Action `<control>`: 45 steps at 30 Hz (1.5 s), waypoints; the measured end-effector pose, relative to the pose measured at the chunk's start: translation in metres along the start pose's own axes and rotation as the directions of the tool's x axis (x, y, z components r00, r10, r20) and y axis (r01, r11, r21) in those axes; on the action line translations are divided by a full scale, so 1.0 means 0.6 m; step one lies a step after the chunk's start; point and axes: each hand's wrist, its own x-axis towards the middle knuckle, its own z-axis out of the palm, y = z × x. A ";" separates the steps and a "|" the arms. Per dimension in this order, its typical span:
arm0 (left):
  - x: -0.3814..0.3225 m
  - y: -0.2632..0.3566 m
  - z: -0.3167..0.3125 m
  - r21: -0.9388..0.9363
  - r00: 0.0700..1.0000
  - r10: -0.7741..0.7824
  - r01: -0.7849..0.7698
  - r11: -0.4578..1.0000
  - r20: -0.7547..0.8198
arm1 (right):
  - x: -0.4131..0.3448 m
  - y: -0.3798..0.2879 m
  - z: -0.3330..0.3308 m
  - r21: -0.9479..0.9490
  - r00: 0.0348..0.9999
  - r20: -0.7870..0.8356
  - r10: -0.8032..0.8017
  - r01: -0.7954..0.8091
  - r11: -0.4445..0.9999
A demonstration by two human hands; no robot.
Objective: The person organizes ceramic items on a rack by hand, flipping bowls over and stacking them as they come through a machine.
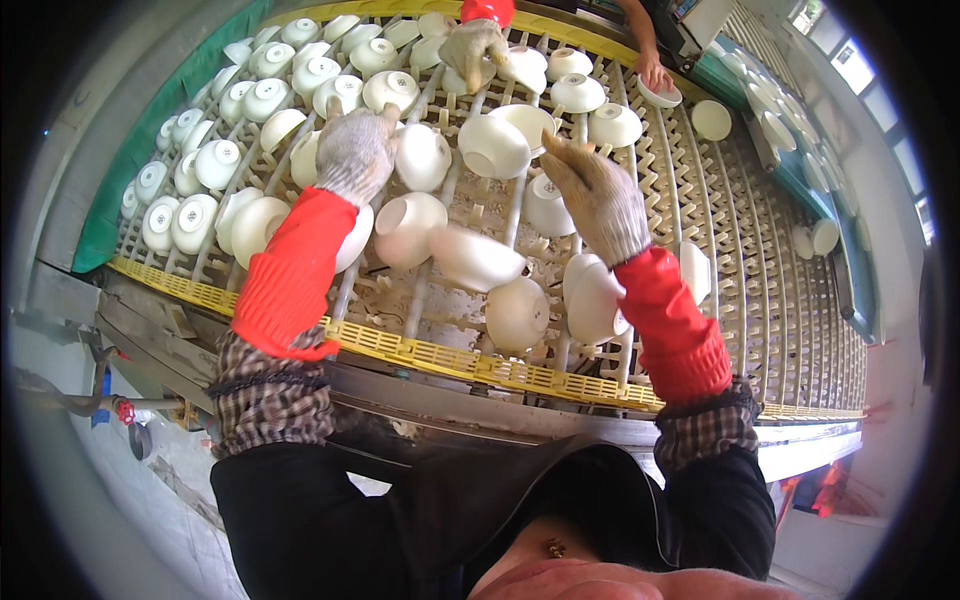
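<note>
My left hand (358, 156), in a knitted glove with a red cuff, reaches down among upturned white ceramic bowls. Its fingertips meet a bowl (341, 88) and another bowl (391, 91); a grip cannot be made out. My right hand (596, 191), gloved likewise, has its fingers close together by the rim of a tilted bowl (529, 124). Whether it holds that rim is unclear. Leaning against it is a second bowl (493, 148). Between my forearms a motion-blurred bowl (478, 259) lies tipped beside a bowl (409, 229). Below is another bowl (517, 313) with its base showing.
A pegged conveyor belt (757, 300) with grey rods and yellow edging (480, 365) spans the view. Across it work another person's gloved hand (474, 52) and a bare hand (655, 75) on a bowl (660, 93). A green side belt (806, 180) at right carries bowls.
</note>
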 end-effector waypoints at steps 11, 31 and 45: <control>-0.065 0.147 -0.025 -0.199 0.968 0.239 -0.220 0.955 0.077 | 0.121 0.049 0.029 -0.570 0.871 0.451 -0.195 0.449 0.688; -0.041 0.144 -0.012 -0.315 0.952 0.269 -0.213 0.925 0.148 | 0.058 0.086 -0.069 0.203 0.855 0.231 0.464 -0.509 0.837; -0.152 0.168 -0.098 -0.446 0.786 0.382 -0.153 0.882 0.486 | -0.258 0.058 -0.197 0.056 0.934 0.176 0.311 -0.325 0.944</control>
